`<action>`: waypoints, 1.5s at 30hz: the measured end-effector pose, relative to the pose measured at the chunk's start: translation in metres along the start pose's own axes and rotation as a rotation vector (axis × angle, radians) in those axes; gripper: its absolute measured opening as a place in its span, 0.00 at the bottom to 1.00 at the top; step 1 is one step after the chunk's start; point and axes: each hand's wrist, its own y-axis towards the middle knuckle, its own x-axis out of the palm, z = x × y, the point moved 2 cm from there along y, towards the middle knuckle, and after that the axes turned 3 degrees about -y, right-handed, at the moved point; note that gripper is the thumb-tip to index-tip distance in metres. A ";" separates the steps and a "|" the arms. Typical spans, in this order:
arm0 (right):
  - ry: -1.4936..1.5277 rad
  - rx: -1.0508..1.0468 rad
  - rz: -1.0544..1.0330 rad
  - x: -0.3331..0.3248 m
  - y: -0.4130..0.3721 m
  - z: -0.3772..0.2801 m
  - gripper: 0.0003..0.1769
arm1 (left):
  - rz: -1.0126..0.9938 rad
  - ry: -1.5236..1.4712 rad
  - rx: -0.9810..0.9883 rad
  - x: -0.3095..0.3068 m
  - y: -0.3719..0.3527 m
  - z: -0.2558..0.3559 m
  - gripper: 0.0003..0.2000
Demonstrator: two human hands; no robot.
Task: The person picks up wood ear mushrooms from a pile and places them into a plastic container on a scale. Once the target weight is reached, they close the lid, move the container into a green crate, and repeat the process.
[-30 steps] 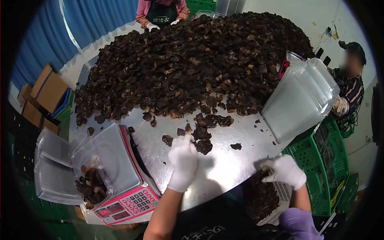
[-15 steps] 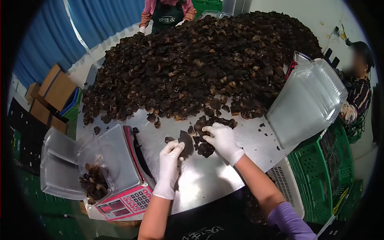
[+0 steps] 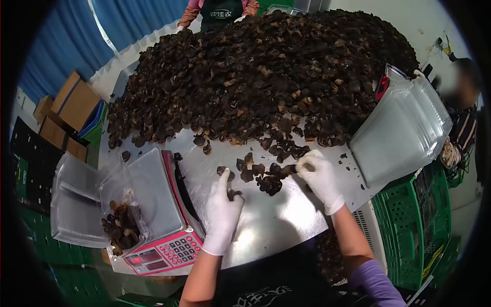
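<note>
My left hand, in a white glove, is curled over dark wood ear mushroom pieces that show between its thumb and forefinger. The palm side is hidden. Another piece sits at its forefinger tip. My right hand, also gloved, pinches the edge of a wood ear mushroom at the right end of a small cluster. Several loose wood ears lie between both hands on the metal table. Beyond them rises a large heap of wood ears.
At left, a pink scale carries a clear plastic box; wood ears lie beside it in clear plastic. Stacked clear boxes stand at right, above green crates. One person is behind the heap, another at right.
My right hand has moved right, from above the cluster to its right end. My left hand has turned, and the large piece at its fingertips no longer shows there. The camera view has shifted slightly.
</note>
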 end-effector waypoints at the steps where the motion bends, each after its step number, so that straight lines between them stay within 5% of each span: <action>1: 0.074 0.045 0.004 -0.007 0.000 0.006 0.01 | 0.024 0.167 0.022 -0.001 0.011 0.002 0.28; 4: 0.220 0.154 0.017 -0.021 0.002 0.014 0.03 | 0.068 0.428 0.086 0.006 0.043 -0.002 0.22; 6: 0.634 0.386 -0.053 -0.022 0.002 0.020 0.03 | 0.084 0.513 0.135 0.020 0.055 -0.010 0.18; 8: 0.803 0.436 -0.062 -0.020 -0.001 0.031 0.02 | -0.146 0.732 0.080 0.038 0.063 -0.020 0.11; 10: 0.979 0.487 -0.075 -0.018 -0.002 0.036 0.03 | -0.107 0.778 0.080 0.042 0.063 -0.020 0.06; 13: 1.145 0.470 -0.083 -0.016 0.000 0.037 0.06 | -0.093 0.707 0.057 0.030 0.056 -0.014 0.05; 18: 1.498 0.552 -0.056 -0.009 0.016 0.011 0.10 | 0.067 -0.063 -0.077 0.018 0.049 -0.008 0.08; 19: 1.472 0.590 -0.078 -0.003 0.021 0.011 0.10 | -0.022 -0.305 -0.257 0.011 0.052 0.004 0.08; 21: 1.273 0.532 -0.268 0.010 0.036 0.025 0.11 | 0.002 -0.441 -0.184 0.031 0.065 -0.023 0.08; 26: -0.278 -0.055 -0.379 0.046 0.051 -0.032 0.16 | -0.045 -0.236 -0.112 0.045 0.091 -0.032 0.12; 27: -0.528 -0.006 -0.466 0.057 0.057 -0.037 0.20 | -0.080 -0.096 -0.130 0.040 0.094 -0.018 0.12; 30: -0.514 -0.124 -0.354 0.064 0.053 -0.023 0.10 | -0.086 0.203 -0.113 0.045 0.095 0.006 0.15; 34: -0.294 -0.057 -0.253 -0.031 0.003 -0.059 0.09 | -0.132 0.337 -0.046 0.053 0.097 0.011 0.14; 39: -0.598 0.135 -0.279 -0.125 -0.054 -0.046 0.13 | -0.040 -0.016 0.024 0.018 0.071 0.048 0.08; 40: -0.621 0.223 -0.261 -0.126 -0.055 -0.040 0.14 | -0.003 -0.174 0.066 0.011 0.062 0.053 0.07; 45: -0.441 0.020 -0.124 -0.052 -0.014 -0.041 0.10 | 0.079 -0.333 0.144 -0.065 0.013 0.062 0.08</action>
